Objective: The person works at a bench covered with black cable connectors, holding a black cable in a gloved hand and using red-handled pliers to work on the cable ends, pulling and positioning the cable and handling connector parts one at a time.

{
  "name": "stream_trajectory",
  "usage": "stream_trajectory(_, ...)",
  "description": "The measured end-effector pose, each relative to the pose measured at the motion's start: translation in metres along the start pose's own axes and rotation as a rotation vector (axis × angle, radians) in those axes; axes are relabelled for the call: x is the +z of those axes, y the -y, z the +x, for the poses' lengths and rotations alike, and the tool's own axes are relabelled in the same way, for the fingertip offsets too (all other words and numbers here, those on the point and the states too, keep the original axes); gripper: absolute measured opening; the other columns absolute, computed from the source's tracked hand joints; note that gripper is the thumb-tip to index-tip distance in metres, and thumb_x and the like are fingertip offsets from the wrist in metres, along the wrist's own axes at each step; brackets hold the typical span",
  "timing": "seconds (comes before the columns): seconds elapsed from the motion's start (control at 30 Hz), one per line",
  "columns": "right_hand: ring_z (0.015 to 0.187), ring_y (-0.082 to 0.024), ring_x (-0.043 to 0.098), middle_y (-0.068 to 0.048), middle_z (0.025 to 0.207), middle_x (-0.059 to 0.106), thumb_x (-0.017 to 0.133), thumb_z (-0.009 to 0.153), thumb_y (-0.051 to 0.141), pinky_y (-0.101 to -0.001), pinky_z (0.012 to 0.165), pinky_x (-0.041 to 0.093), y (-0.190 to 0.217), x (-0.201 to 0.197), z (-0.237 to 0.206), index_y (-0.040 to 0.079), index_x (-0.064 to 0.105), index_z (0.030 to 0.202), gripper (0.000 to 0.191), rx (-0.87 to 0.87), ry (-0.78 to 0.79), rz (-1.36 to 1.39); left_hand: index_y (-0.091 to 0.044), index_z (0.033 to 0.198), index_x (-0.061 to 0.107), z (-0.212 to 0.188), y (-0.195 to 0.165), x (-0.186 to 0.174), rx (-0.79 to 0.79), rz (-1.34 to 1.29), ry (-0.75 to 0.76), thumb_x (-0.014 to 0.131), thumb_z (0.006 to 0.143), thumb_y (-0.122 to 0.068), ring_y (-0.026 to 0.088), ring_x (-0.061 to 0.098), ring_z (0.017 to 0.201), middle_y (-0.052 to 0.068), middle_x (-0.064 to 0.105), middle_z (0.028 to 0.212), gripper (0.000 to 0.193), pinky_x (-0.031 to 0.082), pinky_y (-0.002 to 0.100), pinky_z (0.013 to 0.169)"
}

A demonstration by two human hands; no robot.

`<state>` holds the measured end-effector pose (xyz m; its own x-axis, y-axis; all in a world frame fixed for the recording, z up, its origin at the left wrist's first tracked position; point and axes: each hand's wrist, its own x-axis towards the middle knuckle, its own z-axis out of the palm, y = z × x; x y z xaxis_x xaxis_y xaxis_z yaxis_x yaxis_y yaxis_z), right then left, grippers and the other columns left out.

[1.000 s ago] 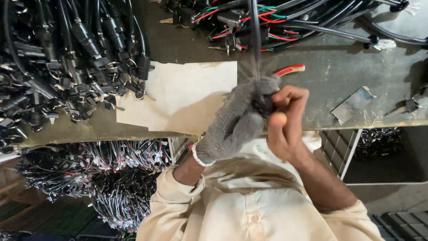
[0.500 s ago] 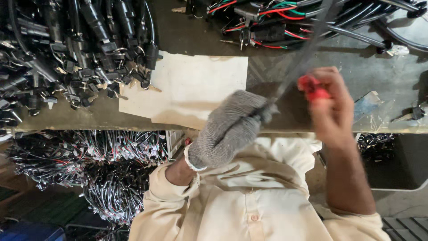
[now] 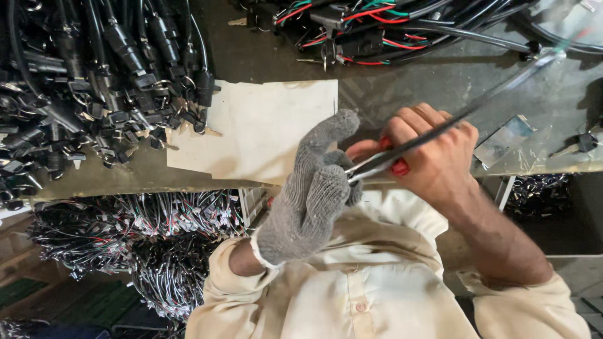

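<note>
Head view: my gloved left hand [image 3: 311, 201] pinches the black cable [image 3: 465, 113] above the bench edge [image 3: 113, 188], while my right hand [image 3: 433, 154] clamps the red-handled pliers [image 3: 377, 164] on it; I'd squeeze squarely, keeping the cable taut.

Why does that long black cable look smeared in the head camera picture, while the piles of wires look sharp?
In the head view, the black cable streaks with motion blur toward the upper right; the gloved left hand and the bare right hand holding it are fairly crisp; the wire piles are sharp; the worktop shows soft glare.
</note>
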<state>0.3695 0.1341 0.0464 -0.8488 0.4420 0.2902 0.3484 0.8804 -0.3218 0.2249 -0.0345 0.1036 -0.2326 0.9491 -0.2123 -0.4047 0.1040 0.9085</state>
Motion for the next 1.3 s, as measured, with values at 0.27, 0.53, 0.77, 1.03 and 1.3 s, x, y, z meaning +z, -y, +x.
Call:
stream_trajectory(0.27, 0.089, -0.031, 0.062, -0.009, 0.098, 0.063, 0.078, 0.06, 0.015, -0.0423, 0.069, 0.05, -0.002, -0.005, 0.008, 0.008, 0.058, 0.098, 0.043, -0.045, 0.039, 0.378, -0.003, 0.148, 0.043, -0.011, 0.027, -0.014, 0.353, 1.0, -0.105, 0.082, 0.092, -0.021, 0.038, 0.067, 0.091, 0.019, 0.066, 0.114, 0.07, 0.053, 0.046, 0.079)
stream_trajectory(0.53, 0.085, -0.029, 0.062, -0.006, 0.091, 0.062, 0.084, 0.06, 0.019, -0.0419, 0.061, 0.046, 0.015, 0.001, -0.009, 0.009, 0.062, 0.101, 0.048, 0.102, 0.081, 0.268, 0.0, 0.153, 0.04, -0.01, 0.047, -0.006, 0.41, 1.044, -0.222, 0.073, 0.091, -0.008, 0.042, 0.066, 0.101, 0.023, 0.062, 0.127, 0.07, 0.054, 0.048, 0.085)
stream_trajectory(0.77, 0.078, -0.027, 0.063, -0.005, 0.083, 0.06, 0.082, 0.064, 0.017, -0.0421, 0.059, 0.046, 0.017, 0.0, -0.021, 0.008, 0.058, 0.093, 0.039, 0.177, 0.119, 0.194, -0.004, 0.164, 0.03, 0.0, 0.032, 0.003, 0.602, 1.252, -0.238, 0.066, 0.103, 0.001, 0.033, 0.067, 0.104, 0.009, 0.062, 0.134, 0.071, 0.054, 0.044, 0.089)
stream_trajectory(1.03, 0.078, -0.03, 0.064, -0.007, 0.083, 0.06, 0.084, 0.068, 0.017, -0.043, 0.06, 0.045, 0.028, 0.002, -0.024, 0.007, 0.056, 0.095, 0.039, 0.266, 0.115, 0.221, -0.002, 0.151, 0.046, 0.004, 0.03, 0.001, 0.569, 1.544, -0.297, 0.07, 0.101, -0.013, 0.035, 0.065, 0.098, 0.019, 0.063, 0.133, 0.057, 0.053, 0.048, 0.083)
stream_trajectory(1.3, 0.077, -0.032, 0.063, -0.007, 0.083, 0.061, 0.082, 0.058, 0.016, -0.0443, 0.059, 0.045, 0.029, 0.008, -0.011, 0.008, 0.06, 0.093, 0.042, 0.201, 0.018, 0.287, -0.002, 0.158, 0.039, 0.003, -0.002, 0.003, 0.393, 1.011, -0.122, 0.07, 0.104, -0.01, 0.027, 0.067, 0.094, 0.015, 0.066, 0.128, 0.062, 0.056, 0.037, 0.081)
